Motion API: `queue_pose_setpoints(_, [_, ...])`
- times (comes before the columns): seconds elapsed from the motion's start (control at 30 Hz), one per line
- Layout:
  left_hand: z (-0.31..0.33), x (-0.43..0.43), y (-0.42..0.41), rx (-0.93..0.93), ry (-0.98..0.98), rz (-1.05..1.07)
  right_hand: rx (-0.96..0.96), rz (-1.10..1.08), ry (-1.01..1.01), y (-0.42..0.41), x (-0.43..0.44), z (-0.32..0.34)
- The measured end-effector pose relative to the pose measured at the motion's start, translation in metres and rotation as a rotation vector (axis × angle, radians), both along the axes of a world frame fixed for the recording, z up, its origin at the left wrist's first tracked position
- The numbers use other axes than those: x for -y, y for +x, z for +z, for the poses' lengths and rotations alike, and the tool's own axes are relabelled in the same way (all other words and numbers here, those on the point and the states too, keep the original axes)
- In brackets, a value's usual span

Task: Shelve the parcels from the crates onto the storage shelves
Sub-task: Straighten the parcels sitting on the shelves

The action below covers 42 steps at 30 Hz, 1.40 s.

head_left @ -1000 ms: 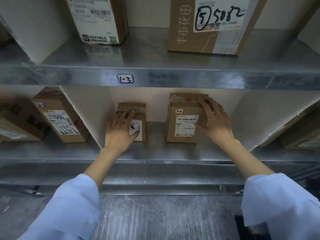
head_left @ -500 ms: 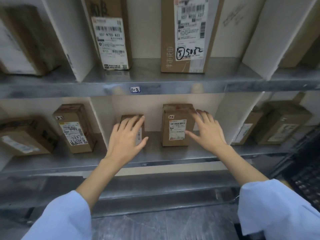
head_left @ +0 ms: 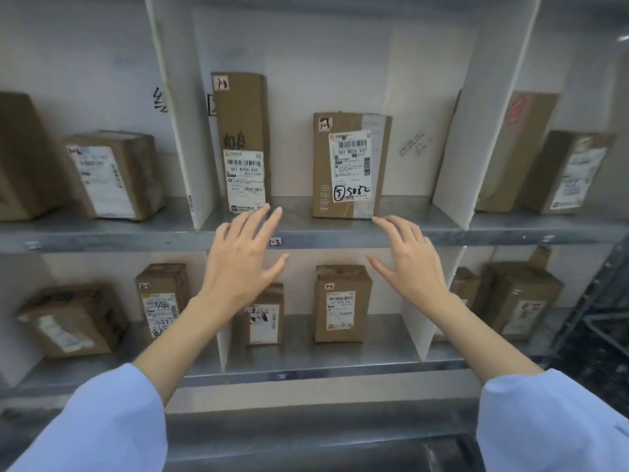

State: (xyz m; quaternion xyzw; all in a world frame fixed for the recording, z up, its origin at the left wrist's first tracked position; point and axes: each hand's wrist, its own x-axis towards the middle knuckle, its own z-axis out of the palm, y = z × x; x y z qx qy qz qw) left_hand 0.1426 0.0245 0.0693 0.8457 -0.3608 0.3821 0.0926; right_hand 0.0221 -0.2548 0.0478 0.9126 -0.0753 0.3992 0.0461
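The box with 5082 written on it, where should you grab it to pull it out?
Probably from the front, gripping both side walls about halfway up the 5082 box. It stands upright, taller than wide, with open gaps both sides: the tall parcel to its left, the white divider to its right.

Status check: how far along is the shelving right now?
Done: tall parcel and 5082 parcel stand on the upper shelf, small parcel and lower parcel beneath. In hand: nothing; left hand and right hand are open, empty. Left: cannot tell, no crate contents show.
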Motion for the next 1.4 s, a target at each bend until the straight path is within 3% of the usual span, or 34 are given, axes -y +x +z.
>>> queue_pose_setpoints(0.5, [0.039,0.094,0.048,-0.129,0.003,0.058,0.029,-0.024,0.160,0.067,0.044,0.057])
queue_pose_setpoints(1.03, [0.037,0.143,0.080,-0.232,-0.057,0.039,0.044,0.030,0.133,0.100,0.072,0.056])
queue_pose_setpoints(1.23, [0.043,0.136,0.083,-0.264,-0.066,0.025,0.056,0.003,0.119,0.103,0.071,0.056])
queue_pose_setpoints(1.4, [0.043,0.091,0.080,-0.158,-0.083,0.074,0.069,-0.002,0.142,0.102,0.067,0.055])
